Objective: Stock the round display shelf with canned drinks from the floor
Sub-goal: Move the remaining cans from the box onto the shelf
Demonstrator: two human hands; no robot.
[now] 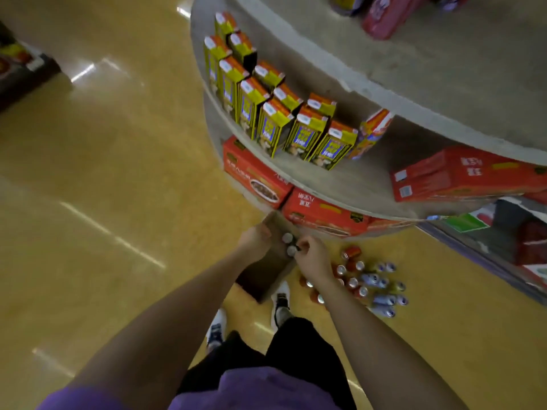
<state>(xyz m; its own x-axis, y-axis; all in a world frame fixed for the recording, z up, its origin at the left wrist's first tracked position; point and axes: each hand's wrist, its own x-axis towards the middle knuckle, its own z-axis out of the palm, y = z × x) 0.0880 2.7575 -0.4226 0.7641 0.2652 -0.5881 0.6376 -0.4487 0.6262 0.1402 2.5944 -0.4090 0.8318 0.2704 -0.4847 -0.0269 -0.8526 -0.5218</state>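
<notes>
Where red cases (322, 213) crowd cans (367, 284).

The round shelf (384, 184) is plain grey. On it stand cartons (275, 128) in yellow with blue panels and orange-red tops. The flat boxes (254, 173) under and beside them are red with yellow marks. The floor (103, 173) is glossy tan-yellow. The cans (367, 284) lying there are red or pale blue, all with silver tops. The person's sleeve (83, 399) is purple, the trousers (293, 338) black.
</notes>
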